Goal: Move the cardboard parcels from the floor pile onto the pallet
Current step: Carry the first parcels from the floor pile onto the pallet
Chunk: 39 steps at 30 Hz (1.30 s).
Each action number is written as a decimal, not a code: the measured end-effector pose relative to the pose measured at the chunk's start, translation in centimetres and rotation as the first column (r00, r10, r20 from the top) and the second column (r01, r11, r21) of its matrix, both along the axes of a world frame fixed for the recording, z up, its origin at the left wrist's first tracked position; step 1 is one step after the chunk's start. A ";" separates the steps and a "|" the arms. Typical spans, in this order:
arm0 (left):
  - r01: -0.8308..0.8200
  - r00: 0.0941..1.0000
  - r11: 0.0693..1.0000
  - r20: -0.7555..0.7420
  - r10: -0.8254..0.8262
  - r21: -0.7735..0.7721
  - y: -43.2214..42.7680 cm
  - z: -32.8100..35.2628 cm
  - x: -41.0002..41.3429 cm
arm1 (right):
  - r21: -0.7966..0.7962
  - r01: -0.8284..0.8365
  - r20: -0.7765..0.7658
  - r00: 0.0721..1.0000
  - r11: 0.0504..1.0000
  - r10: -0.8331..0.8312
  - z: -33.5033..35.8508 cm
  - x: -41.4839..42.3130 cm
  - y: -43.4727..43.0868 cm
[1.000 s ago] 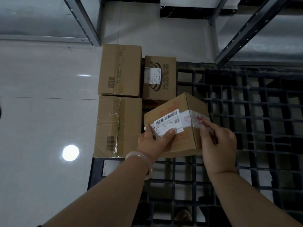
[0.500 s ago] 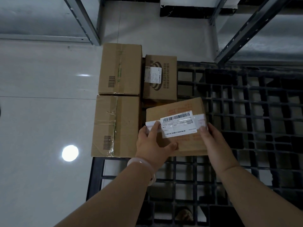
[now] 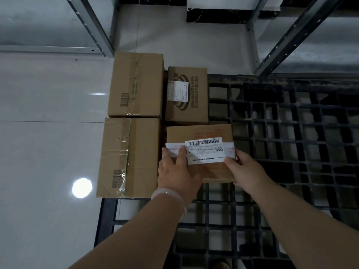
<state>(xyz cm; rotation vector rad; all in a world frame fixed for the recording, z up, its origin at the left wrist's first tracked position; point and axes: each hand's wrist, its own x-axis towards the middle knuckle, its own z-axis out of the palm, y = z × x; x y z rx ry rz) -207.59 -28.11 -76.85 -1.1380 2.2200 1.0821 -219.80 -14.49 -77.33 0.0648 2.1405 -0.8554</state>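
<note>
Head view looks steeply down on a brown cardboard parcel (image 3: pixel 200 133) at the centre of the frame, held between both hands over the left part of a black grid pallet (image 3: pixel 281 133). Its top faces the camera, with a white shipping label (image 3: pixel 204 150) and a pale tape strip across the middle.

The left hand (image 3: pixel 174 171) takes the parcel's lower left corner. Two fingers (image 3: pixel 182 154) lie straight up over the top, their tips on the tape strip at the label's left end, while the thumb bends along the near side face beneath. The right hand (image 3: pixel 246 167) takes the lower right corner, thumb pressed on the top just under the label's right end and the other fingers curled round the right side face. So the parcel sits between the two hands, gripped at both near corners, with its far half beyond the fingers. Whether its base rests on the pallet grid cannot be told.

Just above it in the frame stands a printed box (image 3: pixel 187 105) with its own small label. To the left, two taller taped boxes, the upper box (image 3: pixel 136 84) and the lower box (image 3: pixel 130 158), stand one behind the other at the pallet's left edge, the lower one just beside the held parcel. Glossy grey floor (image 3: pixel 48 142) with a round light reflection (image 3: pixel 82 188) fills the left of the frame.
</note>
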 end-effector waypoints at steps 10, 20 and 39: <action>-0.046 0.995 0.995 0.082 0.054 -0.091 0.4 -3.7 -2.9 | -0.006 -0.109 -0.007 0.994 0.994 0.108 -5.0 -0.8 -1.9; 0.091 0.996 0.981 0.024 -0.089 -0.173 0.8 -4.5 -0.9 | 0.130 -0.232 -0.244 0.935 0.964 0.258 -5.7 2.7 -0.4; 0.668 0.741 0.608 0.312 -0.595 -0.428 -0.3 -4.2 2.1 | 0.430 -0.601 -0.365 0.568 0.674 0.738 -4.9 6.1 1.1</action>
